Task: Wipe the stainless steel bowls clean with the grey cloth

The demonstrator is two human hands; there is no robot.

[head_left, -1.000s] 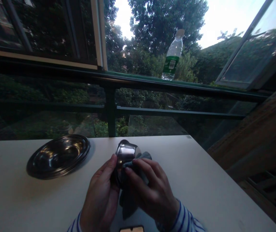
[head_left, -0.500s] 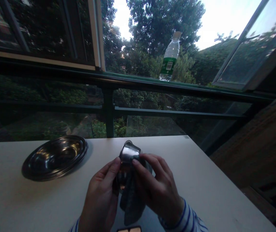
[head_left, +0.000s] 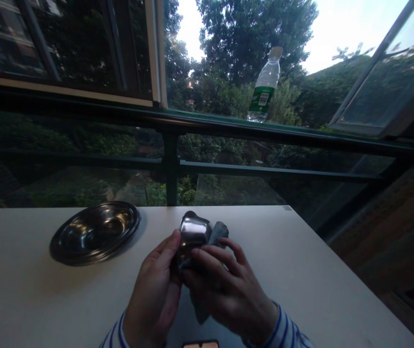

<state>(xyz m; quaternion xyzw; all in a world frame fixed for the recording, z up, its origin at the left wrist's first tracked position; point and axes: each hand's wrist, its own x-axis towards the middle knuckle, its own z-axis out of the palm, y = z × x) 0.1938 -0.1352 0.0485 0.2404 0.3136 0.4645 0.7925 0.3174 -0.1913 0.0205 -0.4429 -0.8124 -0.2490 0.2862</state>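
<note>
My left hand (head_left: 154, 297) grips a small shiny steel cup (head_left: 191, 231) by its side, thumb against the metal. A grey cloth (head_left: 217, 234) is pressed against the cup by my right hand (head_left: 224, 287), fingers curled over it, and part of the cloth hangs down between my hands. Both are held just above the white table (head_left: 301, 270), near its front middle. Striped blue-and-white cuffs show at both wrists.
A dark steel plate (head_left: 96, 232) lies on the table to the left. A clear water bottle (head_left: 264, 87) with a green label stands on the window rail behind. A phone's top edge (head_left: 200, 344) shows at the bottom. Dark wooden planks are at the right.
My right hand has slid the cloth lower and across the cup's side; the cup has turned slightly in my left hand. The view has shifted a little.
</note>
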